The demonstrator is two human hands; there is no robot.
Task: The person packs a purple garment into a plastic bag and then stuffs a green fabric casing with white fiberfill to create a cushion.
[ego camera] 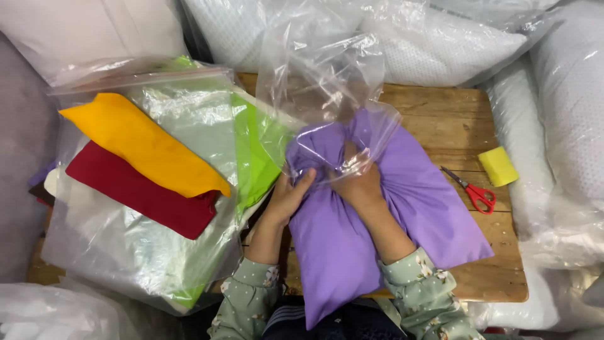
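A purple pillow (415, 208) lies on the wooden table (497, 277), its far end bunched up inside the mouth of a clear plastic bag (321, 69). My left hand (290, 192) grips the pillow's left corner together with the bag's edge. My right hand (360, 182) clutches the gathered purple fabric and the plastic over it. Both sleeves are green with small flowers.
To the left sits a stack of bagged pillows (157, 208) with a yellow cloth (141, 141), a red cloth (141, 192) and a green one (255, 151) on top. Red-handled scissors (473, 191) and a yellow block (498, 166) lie at the table's right. White bagged pillows (440, 44) surround the table.
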